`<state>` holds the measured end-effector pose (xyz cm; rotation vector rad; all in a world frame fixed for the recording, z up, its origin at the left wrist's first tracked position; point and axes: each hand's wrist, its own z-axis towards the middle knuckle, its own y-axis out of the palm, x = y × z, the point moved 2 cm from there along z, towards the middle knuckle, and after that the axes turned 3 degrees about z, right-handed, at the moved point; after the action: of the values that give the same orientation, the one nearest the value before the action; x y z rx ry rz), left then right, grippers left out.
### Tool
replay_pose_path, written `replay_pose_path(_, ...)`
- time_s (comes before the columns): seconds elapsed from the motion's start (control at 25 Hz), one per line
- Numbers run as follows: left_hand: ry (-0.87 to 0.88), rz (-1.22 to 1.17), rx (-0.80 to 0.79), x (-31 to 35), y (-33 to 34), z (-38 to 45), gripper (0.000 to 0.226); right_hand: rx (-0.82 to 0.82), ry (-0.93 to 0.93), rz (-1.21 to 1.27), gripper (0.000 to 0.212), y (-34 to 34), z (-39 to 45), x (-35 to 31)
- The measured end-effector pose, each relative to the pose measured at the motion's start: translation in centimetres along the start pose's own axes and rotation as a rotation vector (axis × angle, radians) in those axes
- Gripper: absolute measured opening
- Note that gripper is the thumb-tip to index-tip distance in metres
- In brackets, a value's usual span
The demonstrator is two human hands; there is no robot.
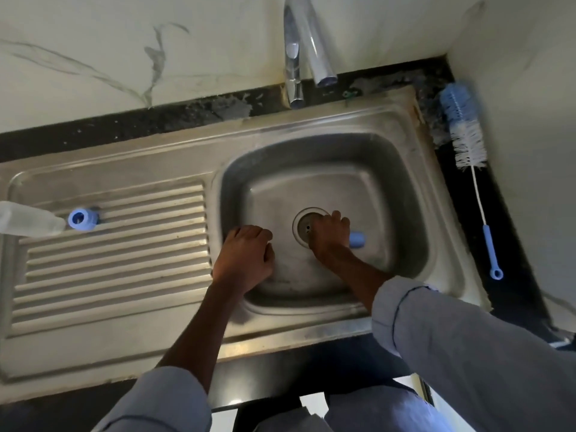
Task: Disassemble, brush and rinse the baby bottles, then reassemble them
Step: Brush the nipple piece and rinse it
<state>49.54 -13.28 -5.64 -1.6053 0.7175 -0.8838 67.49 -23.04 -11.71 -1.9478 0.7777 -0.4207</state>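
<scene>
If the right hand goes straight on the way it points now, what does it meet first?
Probably the drain: the right hand points up and away over it, holding a blue piece. Beyond lies the sink's back wall; depth is unclear.

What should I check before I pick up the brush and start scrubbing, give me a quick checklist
1. Brush within reach, on the counter right of the sink: ok.
2. Bottle open, ring lying beside it on the drainboard: ok.
3. Right hand free: not ok, it is on a blue piece by the drain.
4. Left hand free: cannot tell, fingers curled.
5. Tap running: not ok, no water visible.
</scene>
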Motion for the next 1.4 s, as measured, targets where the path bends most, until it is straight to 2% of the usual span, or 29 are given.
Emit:
replay_pose_path(0.24,-0.025,-0.013,0.004,-0.1,0.0,0.2,0.026,-0.061,-0.008,-0.067,0.023,1.4,2.1,-0.1)
replay_pose_path(0.44,-0.024,-0.052,0.006,-0.1,0.0,0.1,0.028,-0.081,0.009,0.014,0.030,1.5,2.0,-0.6)
replay_pose_path(0.6,-0.018,-0.101,0.013,-0.1,-0.4,0.0,0.024,0.029,0.155,0.329,0.037,-0.5,-0.2,-0.5)
replay_pose_path(0.8,-0.004,-0.217,0.029,0.3,-2.1,-0.4,0.025,0.262,0.337,1.063,0.025,-4.8,-4.9,-0.4)
replay_pose_path(0.92,-0.028,-0.362,0.027,0.2,-3.1,-1.1,0.028,0.469,0.256,1.374,0.021,-8.2,-8.5,-1.2)
replay_pose_path(1.04,-0.141,-0.581,0.040,0.4,-3.9,-1.3,0.030,0.644,0.067,1.476,0.022,-11.0,-11.2,-1.2)
replay_pose_path(1.12,-0.219,-0.692,0.069,0.9,-5.1,-0.5,0.030,0.570,0.088,1.470,0.015,-11.8,-11.4,-0.8)
replay_pose_path(1.2,-0.242,-0.736,0.128,1.5,-6.9,1.5,0.028,0.357,0.236,1.561,0.006,-12.3,-10.8,-0.4)
replay_pose_path(1.24,-0.261,-0.747,0.152,1.8,-8.0,2.7,0.027,0.299,0.276,1.583,0.005,-12.7,-10.4,-0.1)
replay_pose_path(1.32,-0.315,-0.791,0.194,2.5,-10.1,5.5,0.023,0.285,0.240,1.592,0.004,-14.2,-9.4,0.7)
replay_pose_path(1.4,-0.365,-0.847,0.249,3.2,-11.8,8.5,0.018,0.340,0.138,1.593,0.004,-16.3,-8.7,1.1)
